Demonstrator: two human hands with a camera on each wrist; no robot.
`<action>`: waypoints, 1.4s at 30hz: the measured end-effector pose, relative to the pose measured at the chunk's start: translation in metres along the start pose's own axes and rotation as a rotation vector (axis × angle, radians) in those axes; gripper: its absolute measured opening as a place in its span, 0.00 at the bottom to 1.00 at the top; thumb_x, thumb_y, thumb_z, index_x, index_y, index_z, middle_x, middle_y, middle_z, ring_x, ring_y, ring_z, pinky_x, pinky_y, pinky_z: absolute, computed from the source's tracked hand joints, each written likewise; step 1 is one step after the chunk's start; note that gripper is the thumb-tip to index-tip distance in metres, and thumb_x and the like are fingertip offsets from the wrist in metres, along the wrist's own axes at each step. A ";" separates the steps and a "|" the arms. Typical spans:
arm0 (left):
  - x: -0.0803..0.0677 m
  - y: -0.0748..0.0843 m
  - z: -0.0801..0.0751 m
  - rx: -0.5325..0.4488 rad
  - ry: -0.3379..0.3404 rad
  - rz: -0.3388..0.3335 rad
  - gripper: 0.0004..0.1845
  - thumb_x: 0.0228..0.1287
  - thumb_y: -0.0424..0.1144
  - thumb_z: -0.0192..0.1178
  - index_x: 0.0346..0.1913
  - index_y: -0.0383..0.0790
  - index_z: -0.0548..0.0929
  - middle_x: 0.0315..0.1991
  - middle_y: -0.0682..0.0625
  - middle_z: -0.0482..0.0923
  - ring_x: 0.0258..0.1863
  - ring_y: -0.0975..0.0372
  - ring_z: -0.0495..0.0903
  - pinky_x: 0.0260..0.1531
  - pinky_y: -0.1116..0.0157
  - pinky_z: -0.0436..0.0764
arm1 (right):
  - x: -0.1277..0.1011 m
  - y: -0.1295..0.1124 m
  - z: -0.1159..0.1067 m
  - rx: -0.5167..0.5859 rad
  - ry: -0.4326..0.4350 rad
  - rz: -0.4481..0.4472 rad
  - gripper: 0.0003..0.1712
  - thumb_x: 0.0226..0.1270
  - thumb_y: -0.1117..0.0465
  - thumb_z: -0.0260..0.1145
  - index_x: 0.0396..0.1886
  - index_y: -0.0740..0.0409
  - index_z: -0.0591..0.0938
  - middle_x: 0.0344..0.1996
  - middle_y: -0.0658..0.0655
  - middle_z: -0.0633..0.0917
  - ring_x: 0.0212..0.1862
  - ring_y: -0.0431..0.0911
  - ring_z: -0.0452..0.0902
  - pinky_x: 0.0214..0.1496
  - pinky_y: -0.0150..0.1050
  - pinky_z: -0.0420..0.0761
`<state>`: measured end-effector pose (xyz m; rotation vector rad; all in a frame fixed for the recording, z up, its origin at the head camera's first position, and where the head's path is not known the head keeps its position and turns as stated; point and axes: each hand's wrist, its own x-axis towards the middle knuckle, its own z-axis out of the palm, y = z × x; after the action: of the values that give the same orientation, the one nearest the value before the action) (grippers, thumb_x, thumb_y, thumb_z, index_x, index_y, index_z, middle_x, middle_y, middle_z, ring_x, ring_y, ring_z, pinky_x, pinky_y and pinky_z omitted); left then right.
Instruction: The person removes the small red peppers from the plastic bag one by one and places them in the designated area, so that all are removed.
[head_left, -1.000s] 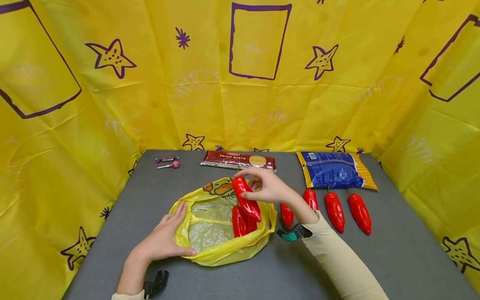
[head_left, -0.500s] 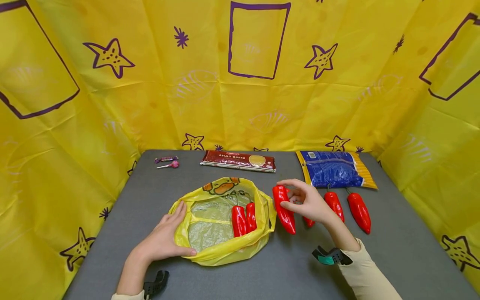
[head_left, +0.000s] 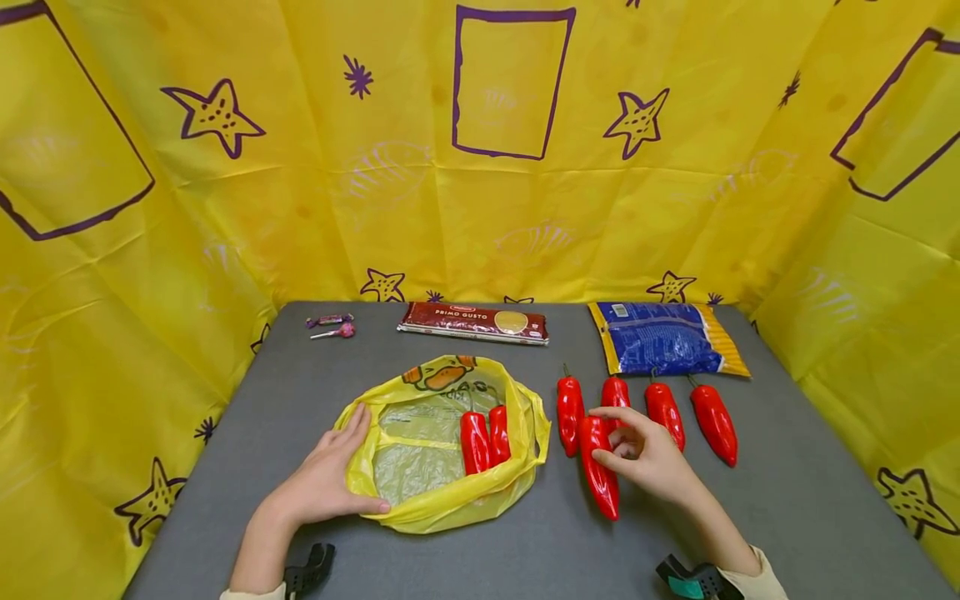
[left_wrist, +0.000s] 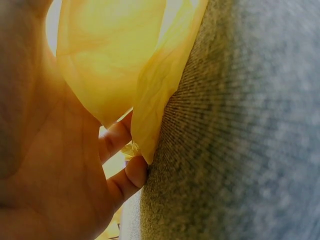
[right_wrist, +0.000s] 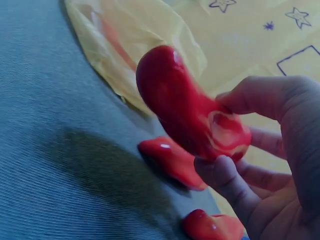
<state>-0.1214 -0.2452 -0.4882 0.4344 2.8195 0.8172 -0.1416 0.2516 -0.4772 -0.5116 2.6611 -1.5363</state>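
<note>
Head view shows the right hand point(head_left: 648, 457) curled round the stem end of a glossy red pointed pepper point(head_left: 598, 468), fingers and thumb pinching it so that its tip points toward the near edge of the grey felt-covered table point(head_left: 787, 517). The right wrist view shows that same pepper point(right_wrist: 187, 112) pinched at its cut stem end, its body clear of the table with a shadow beneath it. The left hand point(head_left: 326, 482) lies flat with straight fingers on the left rim of the crumpled yellow plastic bag point(head_left: 442, 500), pressing it down; the left wrist view shows its fingertips point(left_wrist: 135, 172) against the bag's thin edge.

Two more red peppers point(head_left: 483, 437) lie inside the bag at its right side. Four others point(head_left: 663, 412) lie in a row just to the right of the bag, near the held one. At the far edge lie a dark red pasta packet point(head_left: 474, 322), a blue and yellow packet point(head_left: 666, 337) and pink wrapped sweets point(head_left: 330, 325).

The pepper looks smooth and shiny, likely slippery, light and fairly stiff; a hold around its thick stem end seems surest. The bag is thin and limp, and probably shifts unless it is pinned.
</note>
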 end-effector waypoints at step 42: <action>0.001 0.001 -0.002 -0.013 -0.026 -0.024 0.79 0.41 0.75 0.79 0.86 0.36 0.48 0.87 0.39 0.41 0.74 0.41 0.61 0.68 0.34 0.67 | -0.014 0.022 0.005 -0.139 -0.022 0.011 0.30 0.61 0.58 0.83 0.62 0.53 0.84 0.41 0.52 0.83 0.16 0.36 0.71 0.19 0.35 0.74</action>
<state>-0.1222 -0.2450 -0.4857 0.4049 2.7889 0.8182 -0.1331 0.2616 -0.5009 -0.5154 2.7619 -1.3413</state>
